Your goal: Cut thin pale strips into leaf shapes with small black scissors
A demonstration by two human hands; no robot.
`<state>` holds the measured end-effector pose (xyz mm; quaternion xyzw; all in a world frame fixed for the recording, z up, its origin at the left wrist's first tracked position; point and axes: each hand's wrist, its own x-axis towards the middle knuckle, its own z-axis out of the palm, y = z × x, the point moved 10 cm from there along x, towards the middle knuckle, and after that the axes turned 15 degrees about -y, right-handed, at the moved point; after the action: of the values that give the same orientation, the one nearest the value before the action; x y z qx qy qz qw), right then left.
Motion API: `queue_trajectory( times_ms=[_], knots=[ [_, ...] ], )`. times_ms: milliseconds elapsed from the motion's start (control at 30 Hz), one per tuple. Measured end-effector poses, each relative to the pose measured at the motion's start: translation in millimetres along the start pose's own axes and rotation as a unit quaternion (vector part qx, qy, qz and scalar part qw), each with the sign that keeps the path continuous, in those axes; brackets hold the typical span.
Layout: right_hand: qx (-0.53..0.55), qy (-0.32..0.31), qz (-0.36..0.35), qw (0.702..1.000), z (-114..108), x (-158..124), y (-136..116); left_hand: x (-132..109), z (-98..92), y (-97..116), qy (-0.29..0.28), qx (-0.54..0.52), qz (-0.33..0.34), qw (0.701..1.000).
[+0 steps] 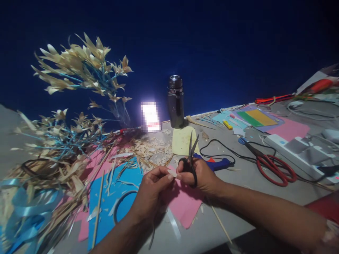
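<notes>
Black-handled scissors (pixel 191 158) sit in my right hand (pixel 202 176), their blades parted and pointing up and away from me. The fingers of that hand are closed round the handle loops. My left hand (pixel 156 183) pinches a small pale piece (pixel 173 173), perhaps a bit of dried husk, between thumb and fingertips. My right thumb and finger meet its other end. Both hands are over a pink paper sheet (pixel 185 208). Just beyond my right hand lies a blue glue gun (pixel 219 164), partly hidden.
A dark flask (pixel 176 102) stands at the back beside a glowing blurred screen (pixel 150 116). Dried husk flowers on blue stems (pixel 82 67) rise at left. Red-handled scissors (pixel 275 169) and a white power strip (pixel 293 155) lie right. Husk scraps (pixel 153 150) litter the middle.
</notes>
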<state>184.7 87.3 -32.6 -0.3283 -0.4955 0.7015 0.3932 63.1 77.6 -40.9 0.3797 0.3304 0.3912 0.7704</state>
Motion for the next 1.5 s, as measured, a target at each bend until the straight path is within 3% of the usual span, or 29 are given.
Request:
queue_trajectory(
  times_ms=[100, 267, 367, 900, 1167, 1500],
  knots=[
    [-0.017, -0.065, 0.059, 0.996, 6.3, 1.7, 12.6, -1.4, -0.1, 7.0, 0.015, -0.014, 0.012, 1.000],
    [-0.060, -0.194, 0.165, 0.965, 20.9, -3.7, 36.7, -5.2, -0.5, 23.9, 0.051, -0.006, 0.038, 0.998],
    [-0.071, -0.225, 0.193, 0.952, 26.7, -7.9, 40.6, -7.5, -1.8, 29.5, 0.070, 0.003, 0.049, 0.996],
    [-0.106, -0.201, 0.235, 0.945, 25.2, -12.8, 36.9, -7.7, -12.2, 29.7, 0.057, 0.048, 0.048, 0.996],
    [-0.073, -0.230, 0.235, 0.942, 30.5, -14.4, 42.1, -7.5, -5.7, 24.0, 0.065, -0.039, 0.041, 0.996],
    [-0.062, -0.201, 0.232, 0.950, 25.1, -10.7, 49.1, -8.1, -12.0, 17.9, 0.078, -0.057, 0.020, 0.995]
  ],
)
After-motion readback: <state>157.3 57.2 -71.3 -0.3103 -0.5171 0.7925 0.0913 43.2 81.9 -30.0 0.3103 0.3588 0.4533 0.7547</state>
